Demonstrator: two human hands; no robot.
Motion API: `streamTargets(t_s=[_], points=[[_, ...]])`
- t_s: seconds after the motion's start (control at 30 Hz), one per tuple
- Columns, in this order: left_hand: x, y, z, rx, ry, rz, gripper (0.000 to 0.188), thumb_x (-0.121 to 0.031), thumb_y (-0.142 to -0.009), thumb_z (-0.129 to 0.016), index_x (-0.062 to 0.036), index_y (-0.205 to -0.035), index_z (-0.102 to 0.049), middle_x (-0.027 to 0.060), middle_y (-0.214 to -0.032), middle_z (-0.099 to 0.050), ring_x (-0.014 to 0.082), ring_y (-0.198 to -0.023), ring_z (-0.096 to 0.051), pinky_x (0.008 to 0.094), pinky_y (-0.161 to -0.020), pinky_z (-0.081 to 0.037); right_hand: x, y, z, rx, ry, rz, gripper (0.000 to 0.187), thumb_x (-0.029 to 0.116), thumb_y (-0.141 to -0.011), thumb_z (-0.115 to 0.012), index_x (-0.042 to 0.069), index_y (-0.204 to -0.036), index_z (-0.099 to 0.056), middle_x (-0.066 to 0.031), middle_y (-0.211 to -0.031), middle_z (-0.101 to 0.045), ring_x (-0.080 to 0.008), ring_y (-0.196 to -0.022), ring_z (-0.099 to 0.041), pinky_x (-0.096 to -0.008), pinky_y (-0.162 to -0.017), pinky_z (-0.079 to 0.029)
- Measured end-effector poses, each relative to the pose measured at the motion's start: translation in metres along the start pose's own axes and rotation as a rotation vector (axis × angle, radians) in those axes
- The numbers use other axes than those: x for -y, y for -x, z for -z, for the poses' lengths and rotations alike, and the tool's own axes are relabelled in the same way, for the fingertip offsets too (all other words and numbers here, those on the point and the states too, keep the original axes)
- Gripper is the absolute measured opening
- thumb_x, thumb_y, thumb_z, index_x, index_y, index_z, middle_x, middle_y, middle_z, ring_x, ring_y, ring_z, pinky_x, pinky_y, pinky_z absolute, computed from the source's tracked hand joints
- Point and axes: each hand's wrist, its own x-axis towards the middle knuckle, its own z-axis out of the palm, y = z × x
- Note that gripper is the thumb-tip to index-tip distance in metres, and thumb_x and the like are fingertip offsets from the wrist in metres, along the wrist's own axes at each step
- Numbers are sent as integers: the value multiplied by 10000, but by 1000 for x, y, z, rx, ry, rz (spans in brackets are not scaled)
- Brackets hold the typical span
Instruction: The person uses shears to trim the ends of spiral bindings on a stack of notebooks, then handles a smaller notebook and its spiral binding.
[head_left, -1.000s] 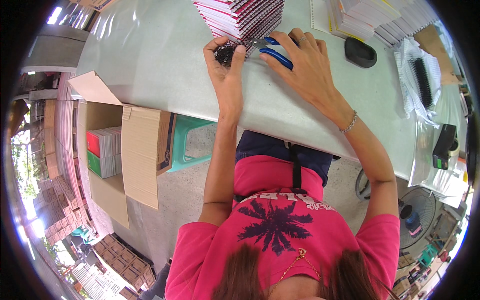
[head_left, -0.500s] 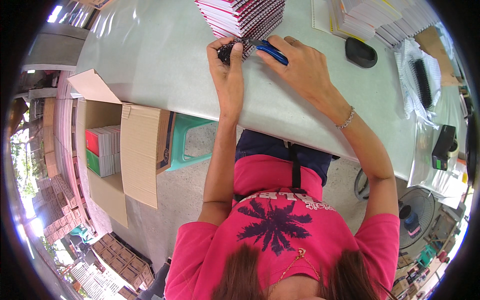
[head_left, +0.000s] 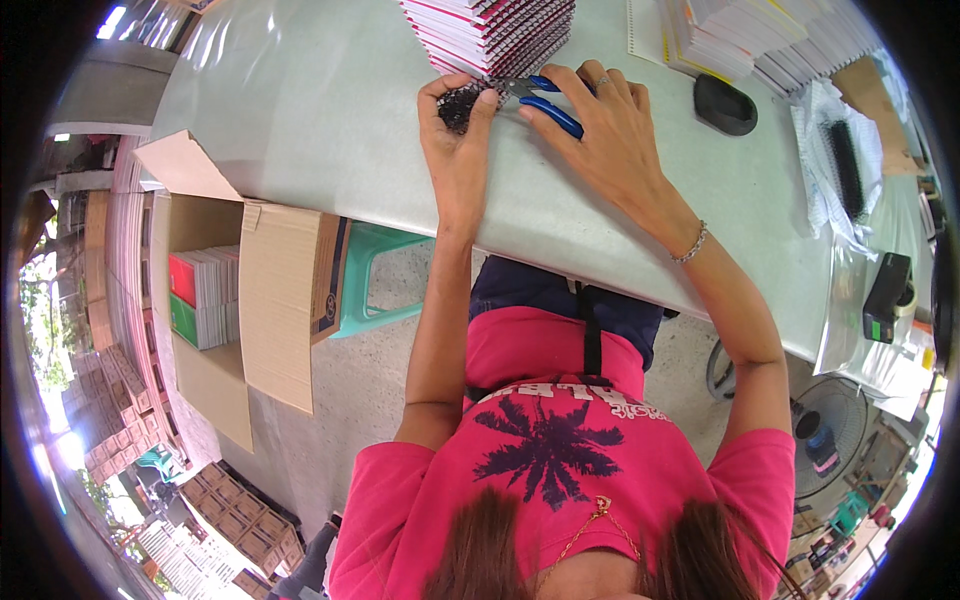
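A stack of spiral-bound notebooks [head_left: 490, 35], with white pages, red edges and dark coils, stands at the far middle of the table. My left hand [head_left: 460, 150] is at its near corner, fingers curled around a clump of black coil clippings [head_left: 456, 108], thumb and forefinger close to the lowest coils. From the right, my right hand [head_left: 615, 125] grips blue-handled cutting pliers [head_left: 552, 115], the handles spread apart. Their metal jaws reach the left fingertips at the stack's corner; what lies between the jaws is too small to tell.
At the far right are more bound books [head_left: 745, 35]. Nearer sit a black oval dish [head_left: 725, 105], black coils on white wrapping [head_left: 843, 170] and a black tape dispenser [head_left: 886, 298]. Left of the table, an open carton [head_left: 280, 310] holds books beside a green stool [head_left: 375, 280].
The pliers' handles have spread wider as my right fingers loosened and lifted. Both hands have shifted slightly to the right; the clump stays in my left hand.
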Motion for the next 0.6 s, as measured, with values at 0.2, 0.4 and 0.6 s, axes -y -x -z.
streamTargets(t_s=[0.2,0.4,0.6], points=[[3,0,2,14,3,-14,215,-72,-937,-662,-12,-1110,-549,22,-977,-579,85,-883,-529,238,-801,-446,2,-1,2,17,13,-6,428,460,-868,-676,135,-1140,-621,-99,-948,-597,-269,-884,-566,-420,-763,-380],[7,-1,3,24,-49,-44,246,-135,-966,-647,-14,-1157,-551,28,-1013,-589,88,-921,-531,235,-834,-440,-2,2,2,16,31,-6,429,464,-875,-671,127,-1136,-619,-103,-950,-599,-278,-888,-569,-423,-767,-383],[7,0,4,38,-42,-34,245,-144,-971,-642,-16,-1160,-554,24,-1013,-592,79,-926,-530,229,-836,-440,1,0,-1,2,6,1,384,449,-873,-678,142,-1098,-624,-101,-937,-602,-278,-866,-572,-421,-735,-398]])
